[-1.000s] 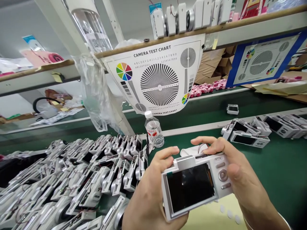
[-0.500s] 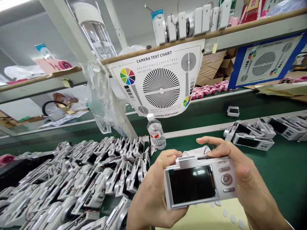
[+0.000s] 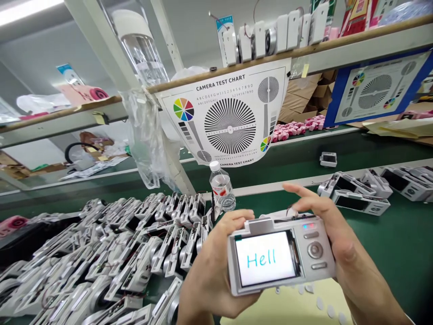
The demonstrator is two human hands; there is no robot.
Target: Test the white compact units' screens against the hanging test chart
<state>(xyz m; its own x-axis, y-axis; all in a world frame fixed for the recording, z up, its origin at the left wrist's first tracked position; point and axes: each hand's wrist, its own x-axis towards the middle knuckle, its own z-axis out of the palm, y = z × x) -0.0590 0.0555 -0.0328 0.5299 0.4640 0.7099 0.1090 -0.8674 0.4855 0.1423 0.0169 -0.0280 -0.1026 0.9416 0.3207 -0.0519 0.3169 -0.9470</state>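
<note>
Green worktop bears a bottle near its far edge; left hand and right hand hold a camera, grip snug.

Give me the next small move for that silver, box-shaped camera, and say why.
Probably hold the silver, box-shaped camera steady in the left hand and right hand, facing the white paper test chart: the camera's rectangular screen glows white with blue "Hell" lettering, not a picture of the chart, which hangs ahead.
</note>
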